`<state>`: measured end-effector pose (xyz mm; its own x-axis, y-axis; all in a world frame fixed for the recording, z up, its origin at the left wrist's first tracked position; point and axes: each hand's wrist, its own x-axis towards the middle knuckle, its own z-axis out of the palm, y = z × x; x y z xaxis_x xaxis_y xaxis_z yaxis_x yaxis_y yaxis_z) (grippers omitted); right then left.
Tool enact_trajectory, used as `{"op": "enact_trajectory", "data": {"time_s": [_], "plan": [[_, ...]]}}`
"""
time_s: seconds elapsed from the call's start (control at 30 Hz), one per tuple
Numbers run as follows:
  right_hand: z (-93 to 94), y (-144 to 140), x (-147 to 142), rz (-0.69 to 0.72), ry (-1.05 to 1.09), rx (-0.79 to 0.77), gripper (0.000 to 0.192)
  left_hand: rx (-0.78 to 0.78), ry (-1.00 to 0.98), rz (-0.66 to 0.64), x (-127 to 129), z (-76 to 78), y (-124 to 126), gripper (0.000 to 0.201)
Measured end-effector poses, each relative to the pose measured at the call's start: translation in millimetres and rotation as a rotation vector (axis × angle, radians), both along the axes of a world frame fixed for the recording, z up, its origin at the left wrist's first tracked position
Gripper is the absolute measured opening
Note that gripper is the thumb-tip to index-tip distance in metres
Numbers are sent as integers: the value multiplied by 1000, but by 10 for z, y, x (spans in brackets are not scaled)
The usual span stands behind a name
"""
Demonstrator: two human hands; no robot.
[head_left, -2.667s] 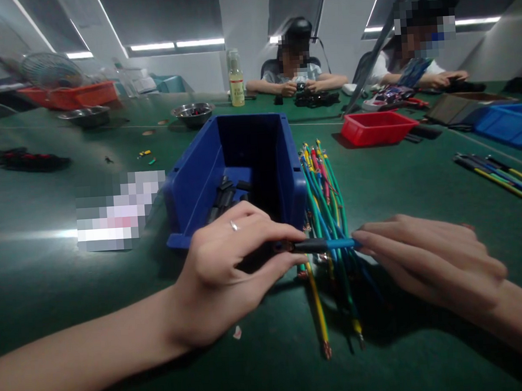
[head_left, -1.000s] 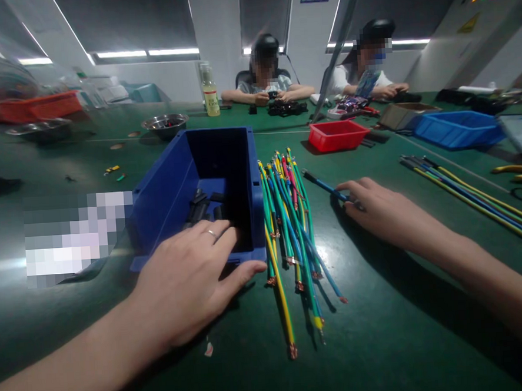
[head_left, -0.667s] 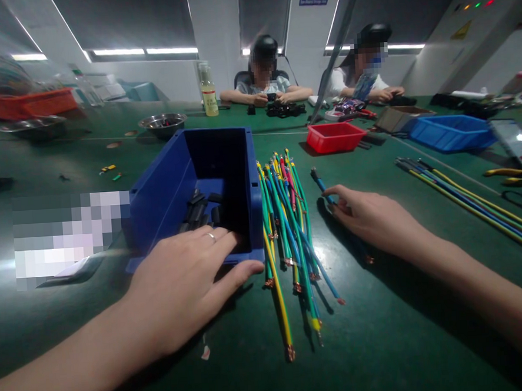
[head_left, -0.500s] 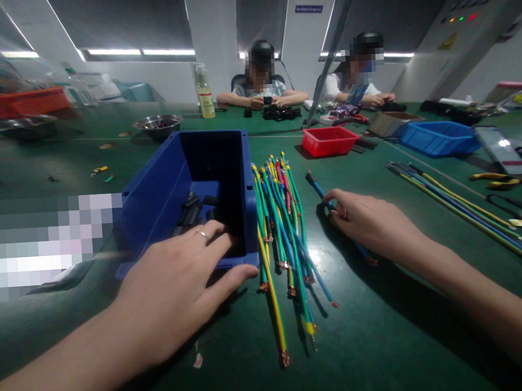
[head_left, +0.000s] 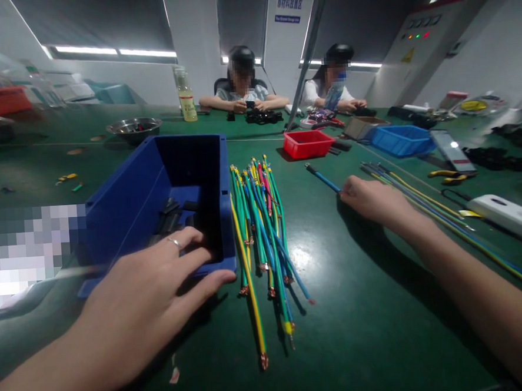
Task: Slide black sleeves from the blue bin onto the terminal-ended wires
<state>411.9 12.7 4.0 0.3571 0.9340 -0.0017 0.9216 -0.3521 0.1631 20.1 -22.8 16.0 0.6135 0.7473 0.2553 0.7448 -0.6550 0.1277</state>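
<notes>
Loosely held wire could slip

Seemingly the right hand (head_left: 371, 200) pinched one blue wire (head_left: 322, 180) lightly, toward the counter's (head_left: 360, 307) far edge; it might drop. Left hand (head_left: 147, 297) lay open on the bin (head_left: 129, 209) rim, beside the wire bundle (head_left: 263, 231), and could tip it.

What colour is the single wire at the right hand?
Blue, with a dark sleeve at its far end: the wire at the right hand, head view.
</notes>
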Motion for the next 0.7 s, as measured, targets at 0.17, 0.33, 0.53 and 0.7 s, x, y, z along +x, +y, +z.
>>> {"op": "enact_trajectory", "data": {"time_s": [0.17,0.33,0.53,0.7], "plan": [[64,-9,251,-25,-17,-3,36,0,-30,-76,-59,-17,25,58],[119,-39,442,-105,2,1,31,15,-70,-60,-64,-1,13,56],[197,-50,565,-227,45,-36,26,50,-46,-48,-31,-2,-1,59],[263,-73,627,-331,61,-30,31,48,-58,-44,-2,11,-18,65]]}}
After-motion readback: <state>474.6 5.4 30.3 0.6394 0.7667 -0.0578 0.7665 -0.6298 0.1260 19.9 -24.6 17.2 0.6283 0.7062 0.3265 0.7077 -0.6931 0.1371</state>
